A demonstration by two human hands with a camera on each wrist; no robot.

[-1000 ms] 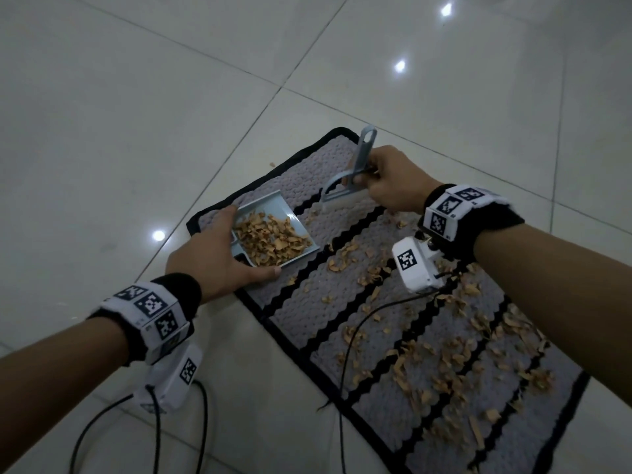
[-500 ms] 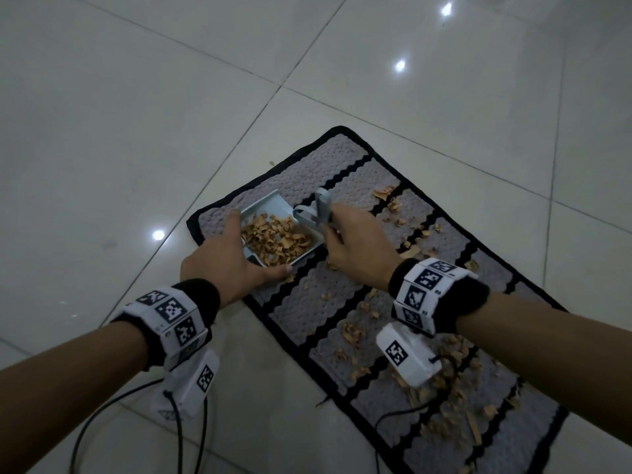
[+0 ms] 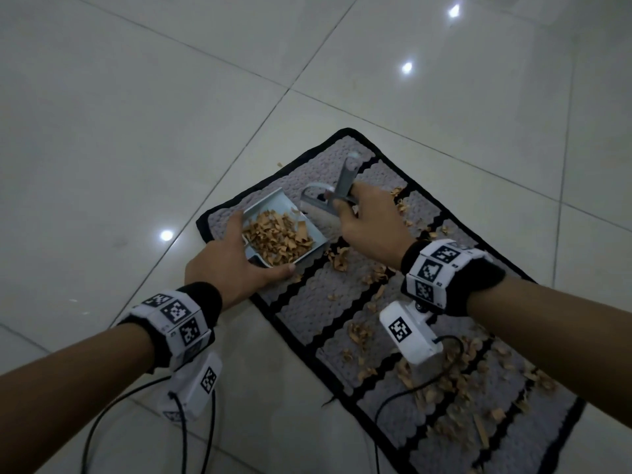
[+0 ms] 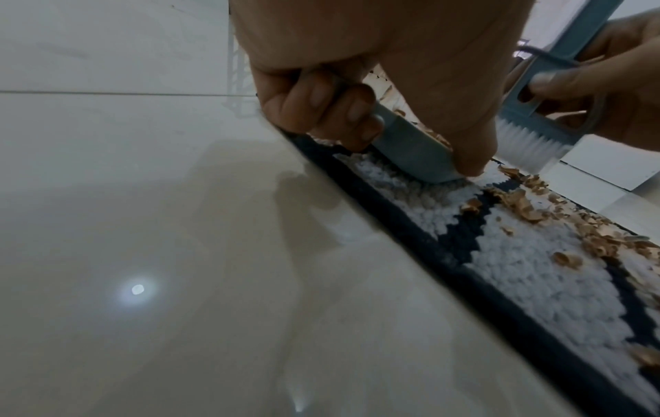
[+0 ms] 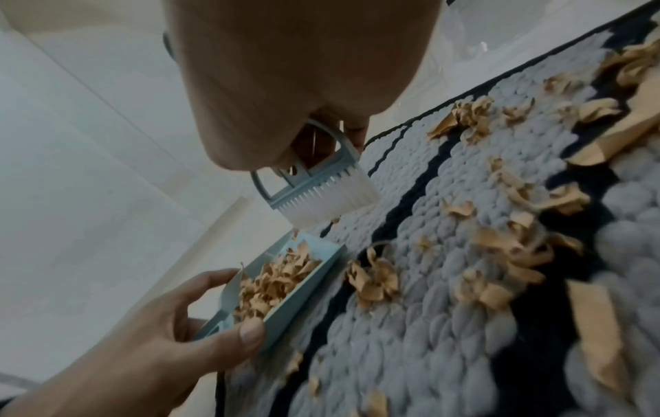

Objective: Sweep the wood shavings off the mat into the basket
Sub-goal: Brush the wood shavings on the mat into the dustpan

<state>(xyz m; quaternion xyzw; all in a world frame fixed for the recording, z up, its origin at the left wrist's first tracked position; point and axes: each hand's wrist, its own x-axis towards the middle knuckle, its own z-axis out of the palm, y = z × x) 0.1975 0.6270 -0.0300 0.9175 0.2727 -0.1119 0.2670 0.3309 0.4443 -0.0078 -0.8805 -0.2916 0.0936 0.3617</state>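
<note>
A grey mat with black zigzag stripes lies on the tiled floor, strewn with tan wood shavings. My left hand grips a small blue dustpan heaped with shavings, thumb on its near edge. The pan rests on the mat's near-left end. My right hand holds a small blue brush by its handle, white bristles just above the mat beyond the pan's far corner. No basket is in view.
Glossy white floor tiles surround the mat on all sides. Black cables trail from the wrist cameras over the floor and mat. Most loose shavings lie on the mat's right half.
The right hand swept the brush from the mat's far end toward the dustpan, then drew it back a little beyond the pan. The left hand kept holding the pan in place.
</note>
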